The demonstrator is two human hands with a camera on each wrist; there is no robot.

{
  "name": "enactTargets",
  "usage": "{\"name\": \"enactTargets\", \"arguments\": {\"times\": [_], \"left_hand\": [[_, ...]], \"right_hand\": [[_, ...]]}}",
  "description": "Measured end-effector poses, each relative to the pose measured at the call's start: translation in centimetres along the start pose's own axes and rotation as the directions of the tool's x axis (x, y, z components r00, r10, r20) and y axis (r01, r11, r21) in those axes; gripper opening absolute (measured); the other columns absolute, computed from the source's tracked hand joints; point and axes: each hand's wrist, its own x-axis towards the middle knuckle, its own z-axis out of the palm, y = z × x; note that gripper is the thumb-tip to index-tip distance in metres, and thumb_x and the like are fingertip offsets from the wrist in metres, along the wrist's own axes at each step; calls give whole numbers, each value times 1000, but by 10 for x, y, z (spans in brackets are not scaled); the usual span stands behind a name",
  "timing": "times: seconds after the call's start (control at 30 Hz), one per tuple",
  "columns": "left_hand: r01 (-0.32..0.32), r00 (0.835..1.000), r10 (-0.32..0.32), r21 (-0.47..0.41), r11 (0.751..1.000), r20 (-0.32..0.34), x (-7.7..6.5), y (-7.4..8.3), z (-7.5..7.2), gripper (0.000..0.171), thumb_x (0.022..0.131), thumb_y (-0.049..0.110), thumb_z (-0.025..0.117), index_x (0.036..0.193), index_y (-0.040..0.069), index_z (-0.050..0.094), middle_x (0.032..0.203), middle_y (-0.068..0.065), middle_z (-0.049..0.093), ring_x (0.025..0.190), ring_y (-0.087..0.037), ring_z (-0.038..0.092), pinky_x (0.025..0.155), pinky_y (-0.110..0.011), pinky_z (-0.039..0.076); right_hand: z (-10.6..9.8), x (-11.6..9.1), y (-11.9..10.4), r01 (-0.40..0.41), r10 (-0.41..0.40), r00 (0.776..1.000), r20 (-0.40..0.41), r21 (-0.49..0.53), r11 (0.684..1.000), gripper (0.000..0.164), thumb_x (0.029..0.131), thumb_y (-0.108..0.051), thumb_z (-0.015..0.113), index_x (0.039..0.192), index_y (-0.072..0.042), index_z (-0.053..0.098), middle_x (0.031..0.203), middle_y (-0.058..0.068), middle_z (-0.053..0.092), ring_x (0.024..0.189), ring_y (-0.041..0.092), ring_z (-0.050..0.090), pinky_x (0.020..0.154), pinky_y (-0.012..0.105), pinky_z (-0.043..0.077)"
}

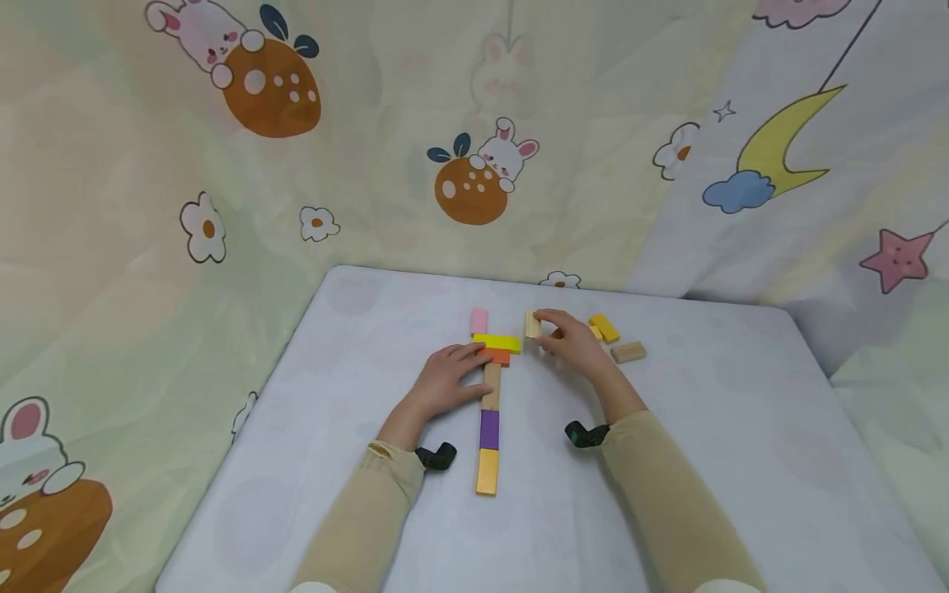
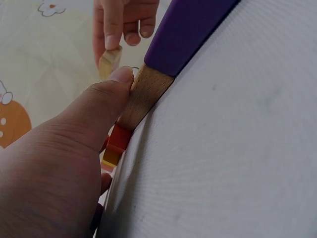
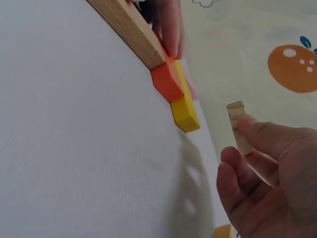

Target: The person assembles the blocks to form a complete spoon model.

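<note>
A row of blocks lies on the table: a pink block (image 1: pixel 479 320) at the far end, then a crosswise yellow block (image 1: pixel 497 343), an orange block (image 3: pixel 167 82), a plain wooden block (image 2: pixel 145 96), a purple block (image 1: pixel 489 429) and a light orange block (image 1: pixel 487 472). My left hand (image 1: pixel 447 381) rests along the row's left side, fingertips at the orange block and thumb at the plain wooden one. My right hand (image 1: pixel 572 342) pinches a pale wooden block (image 3: pixel 238 128) between thumb and fingers, raised right of the yellow block.
Right of my right hand lie a loose yellow-orange block (image 1: pixel 605 328) and a loose wooden block (image 1: pixel 628 352), with a smaller yellow piece (image 1: pixel 596 333) partly behind the hand. The white table (image 1: pixel 356 329) ends at a printed cloth backdrop (image 1: pixel 385 165).
</note>
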Motion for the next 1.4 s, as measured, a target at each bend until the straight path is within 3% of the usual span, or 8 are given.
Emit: {"name": "enactTargets", "arguments": {"times": [0.23, 0.47, 0.9, 1.17, 1.4], "left_hand": [[17, 1000, -17, -8, 1000, 8, 0, 1, 0, 67, 90, 67, 54, 150, 44, 38, 159, 9, 35, 143, -24, 37, 118, -50, 30], [33, 999, -33, -17, 999, 18, -1, 3, -1, 68, 89, 68, 54, 150, 44, 36, 160, 11, 34, 143, -24, 36, 118, -50, 29], [10, 1000, -10, -17, 1000, 3, -1, 2, -3, 67, 90, 67, 55, 150, 43, 39, 159, 9, 36, 142, -25, 38, 117, -51, 31], [13, 1000, -13, -19, 1000, 4, -1, 3, -4, 67, 90, 66, 56, 150, 41, 40, 159, 8, 35, 142, -25, 37, 117, -50, 31], [23, 1000, -23, -23, 999, 10, -1, 4, -4, 68, 89, 67, 55, 150, 42, 38, 160, 8, 35, 142, -26, 37, 118, -51, 30]], "right_hand": [[15, 15, -8, -84, 83, 996, 25, 45, 995, 52, 97, -31, 64, 145, -30, 47, 144, -1, 49, 88, 24, 61, 75, 31, 55], [24, 24, -5, -161, 160, 986, 37, 35, 986, 50, 96, -37, 63, 144, -35, 48, 155, -2, 42, 115, 27, 52, 101, 44, 51], [24, 32, -4, -136, 136, 990, 32, -13, 991, 49, 97, -36, 62, 144, -31, 49, 157, 3, 40, 137, 29, 40, 119, 54, 30], [23, 34, -4, -104, 107, 992, 65, -41, 994, 49, 97, -38, 62, 144, -31, 50, 153, 3, 45, 123, 29, 44, 117, 52, 33], [24, 34, -3, -109, 112, 991, 77, -39, 993, 50, 97, -40, 61, 145, -33, 49, 154, 1, 43, 122, 29, 45, 114, 51, 37]]}}
